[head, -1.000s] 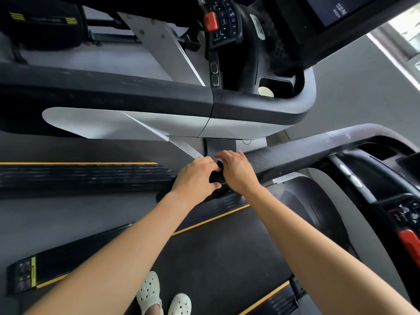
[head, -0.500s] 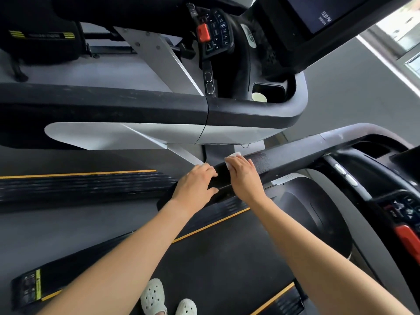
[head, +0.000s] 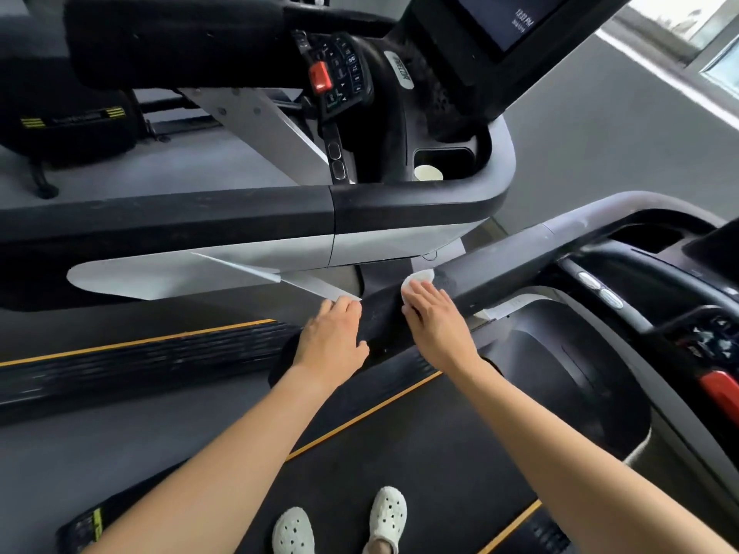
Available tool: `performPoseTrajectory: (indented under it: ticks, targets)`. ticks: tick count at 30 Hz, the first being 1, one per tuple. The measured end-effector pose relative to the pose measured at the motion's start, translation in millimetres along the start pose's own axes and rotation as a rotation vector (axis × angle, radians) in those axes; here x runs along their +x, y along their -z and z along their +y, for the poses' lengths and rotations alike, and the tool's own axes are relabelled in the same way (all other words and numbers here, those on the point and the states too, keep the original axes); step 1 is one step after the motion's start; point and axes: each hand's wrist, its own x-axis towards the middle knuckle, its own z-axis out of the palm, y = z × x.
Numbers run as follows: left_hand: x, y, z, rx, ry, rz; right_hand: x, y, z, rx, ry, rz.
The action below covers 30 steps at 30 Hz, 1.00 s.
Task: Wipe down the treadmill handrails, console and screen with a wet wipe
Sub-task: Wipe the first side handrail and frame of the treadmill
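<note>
Here, left hand (head: pixel 330 337), right hand (head: pixel 436 322) and one wipe (head: pixel 420 278) on one handrail (head: pixel 520 269).

Two treadmills (head: pixel 520 269) (head: pixel 240 217) are showing, with two hands (head: pixel 332 337) (head: pixel 436 321), one wet wipe (head: pixel 420 278), two white clogs (head: pixel 293 531) (head: pixel 386 513), one cup (head: pixel 428 173), two red buttons (head: pixel 320 77) (head: pixel 722 393).

One view only, riding on the person's head, tipped forward and steeply down. Wide lens here: edges bow and the whole scene sits rolled. Nearest, at the bottom edge, white perforated clogs (head: pixel 386 513) on the black treadmill belt (head: pixel 420 453). Bare forearms run up, close in, to the left hand (head: pixel 332 337) and right hand (head: pixel 436 325) at mid-frame. Farthest, along the top: a black keypad console (head: pixel 344 74) and, far right, a dark screen (head: pixel 504 18).
</note>
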Motion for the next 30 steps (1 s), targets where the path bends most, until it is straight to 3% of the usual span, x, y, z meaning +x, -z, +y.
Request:
performPoseTrajectory:
  ticks: [3, 5, 9, 11, 18, 24, 30]
  targets:
    - [9, -2, 13, 0.103, 0.005, -0.014, -9, 4, 10, -0.046, 0.168, -0.079]
    - [14, -5, 21, 0.102, -0.001, -0.015, -6, 13, 31, -0.082, 0.183, -0.059]
    - [25, -13, 41, 0.032, -0.055, -0.021, 4, 26, 71, -0.014, -0.082, 0.056]
    - [33, -16, 52, 0.002, -0.063, -0.010, 3, 26, 76, 0.018, -0.106, 0.078]
    - [51, -33, 76, 0.117, -0.025, 0.068, -3, 25, 81, -0.109, 0.194, 0.018]
    - [55, -33, 76, 0.138, -0.017, 0.093, 33, 30, 106, -0.037, -0.038, 0.078]
    - [56, -33, 78, 0.144, 0.000, 0.100, 47, 10, 76, -0.116, 0.216, -0.098]
